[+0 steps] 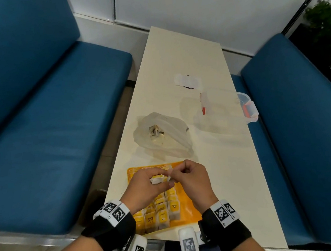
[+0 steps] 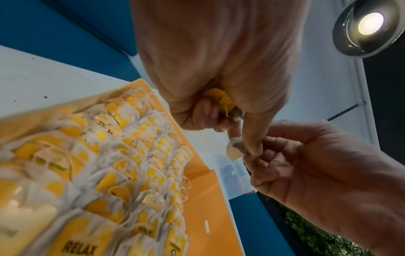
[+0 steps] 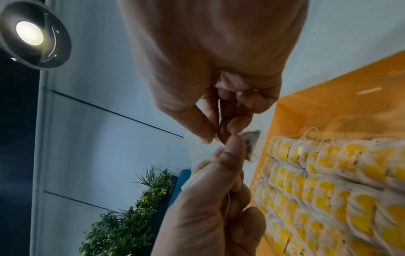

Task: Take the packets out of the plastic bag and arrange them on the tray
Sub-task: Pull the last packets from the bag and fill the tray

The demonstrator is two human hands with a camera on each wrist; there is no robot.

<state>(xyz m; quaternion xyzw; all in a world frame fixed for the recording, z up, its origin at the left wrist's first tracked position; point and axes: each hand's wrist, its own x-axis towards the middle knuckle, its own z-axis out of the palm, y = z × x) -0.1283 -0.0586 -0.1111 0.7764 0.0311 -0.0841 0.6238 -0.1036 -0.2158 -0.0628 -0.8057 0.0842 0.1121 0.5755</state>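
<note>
Now we're mid-placement: left hand (image 1: 145,186) grips a packet (image 1: 157,179) above the tray (image 1: 189,210), right hand (image 1: 190,178) pinches its corner, bag (image 1: 162,136) just beyond; next we need a free slot beside the rows.

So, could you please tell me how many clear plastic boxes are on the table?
1: the plastic box stands at the table's right edge, beyond the plastic bag.

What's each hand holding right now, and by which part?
Left hand grips a small bunch of packets in its curled fingers. Right hand pinches the corner of one packet between thumb and fingertips, above the tray.
</note>
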